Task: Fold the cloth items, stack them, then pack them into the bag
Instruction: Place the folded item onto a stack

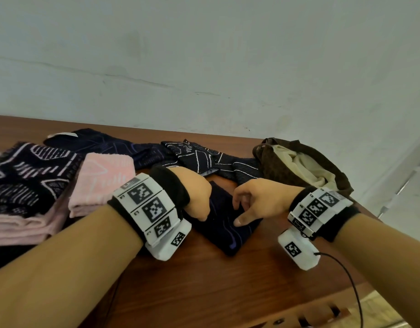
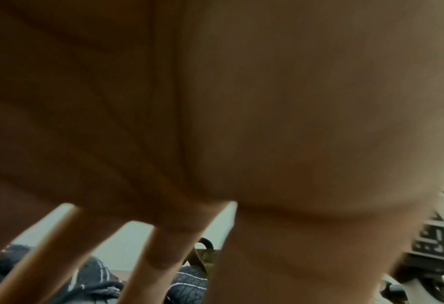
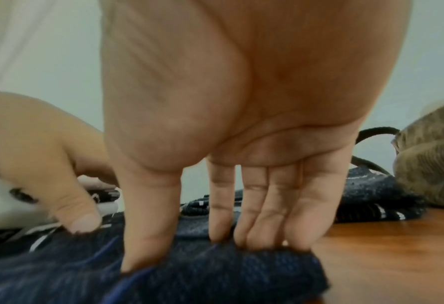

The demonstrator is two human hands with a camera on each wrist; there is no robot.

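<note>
While both hands work it, the navy cloth [image 1: 224,223] lies folded on the table [image 1: 263,280], bag [image 1: 299,166] at 2 o'clock. Right hand [image 1: 263,200] presses with straight fingertips; left hand [image 1: 194,192] looks curled onto it. Soft, light, limp: take folded edges.

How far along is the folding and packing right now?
Done: a folded pink cloth and a patterned pile sit on the table's left side. In hand: the left hand and right hand press the small dark cloth, mid-fold. Left: two dark cloths lie unfolded further back, the piles are not yet one stack, and none of them is in the brown bag, which stands open.
</note>
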